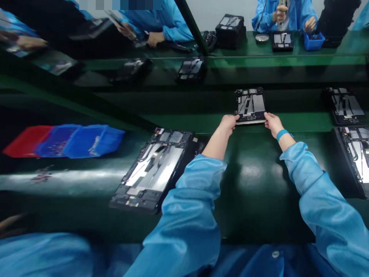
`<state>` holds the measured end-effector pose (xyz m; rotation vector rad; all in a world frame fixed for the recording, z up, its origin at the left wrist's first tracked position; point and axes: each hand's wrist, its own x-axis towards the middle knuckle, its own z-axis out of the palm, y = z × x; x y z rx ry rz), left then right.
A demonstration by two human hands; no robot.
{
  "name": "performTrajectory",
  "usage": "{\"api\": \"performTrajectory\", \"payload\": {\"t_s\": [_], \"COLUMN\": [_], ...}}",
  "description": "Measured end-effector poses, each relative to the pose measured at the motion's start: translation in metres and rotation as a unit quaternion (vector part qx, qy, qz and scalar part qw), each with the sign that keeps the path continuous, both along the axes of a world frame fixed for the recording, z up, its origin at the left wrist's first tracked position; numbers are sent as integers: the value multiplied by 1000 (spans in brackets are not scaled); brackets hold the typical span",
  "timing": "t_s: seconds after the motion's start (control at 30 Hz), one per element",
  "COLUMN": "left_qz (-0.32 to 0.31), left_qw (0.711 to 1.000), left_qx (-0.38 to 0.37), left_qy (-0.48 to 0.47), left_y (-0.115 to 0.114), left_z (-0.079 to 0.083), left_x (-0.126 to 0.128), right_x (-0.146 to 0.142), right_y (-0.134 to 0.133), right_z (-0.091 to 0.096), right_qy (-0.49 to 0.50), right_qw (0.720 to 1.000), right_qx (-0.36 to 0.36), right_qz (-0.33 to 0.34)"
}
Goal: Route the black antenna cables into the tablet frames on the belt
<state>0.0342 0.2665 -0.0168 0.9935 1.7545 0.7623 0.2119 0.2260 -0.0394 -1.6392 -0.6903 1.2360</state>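
Note:
Both my arms, in blue sleeves, reach forward over a green work surface (pixel 253 181). My left hand (pixel 229 123) grips the near left corner of an opened tablet-like device (pixel 250 104) with a black frame and silver inner plates. My right hand (pixel 272 123), with a blue wristband, grips its near right corner. The device lies on a green belt (pixel 187 122) at the far edge of the surface. A larger open device (pixel 154 169) of the same kind lies to the left of my left forearm.
Red and blue bins (pixel 66 140) stand at the left. More open devices (pixel 346 105) lie at the right edge, and others on the far belt (pixel 190 69). Across it, people in blue coats work near black trays (pixel 230 29) and a small blue bin (pixel 313 40).

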Motion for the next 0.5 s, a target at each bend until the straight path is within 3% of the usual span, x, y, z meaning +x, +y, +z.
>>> {"api": "performTrajectory", "payload": {"t_s": [0.07,0.13,0.23,0.3,0.4,0.5], "left_qz": [-7,-18,-46,-108,-229,-329], "left_qw": [999,997,991,984,970,942], "left_qx": [7,10,1,26,-4,15], "left_qy": [-44,-80,-122,-140,-85,58], "left_y": [-24,-63,-150,-215,-290,-317], "left_z": [6,7,0,-4,0,13], "left_x": [1,-2,-15,-26,-44,-53], "right_x": [12,25,38,43,49,60], "right_y": [-18,-60,-160,-237,-329,-365], "right_z": [8,14,20,26,43,63], "right_qy": [-3,-8,-64,-138,-217,-284], "right_qw": [1000,1000,995,984,966,928], "right_qx": [-1,1,31,45,-10,-52], "right_qz": [8,21,64,101,141,234]}}
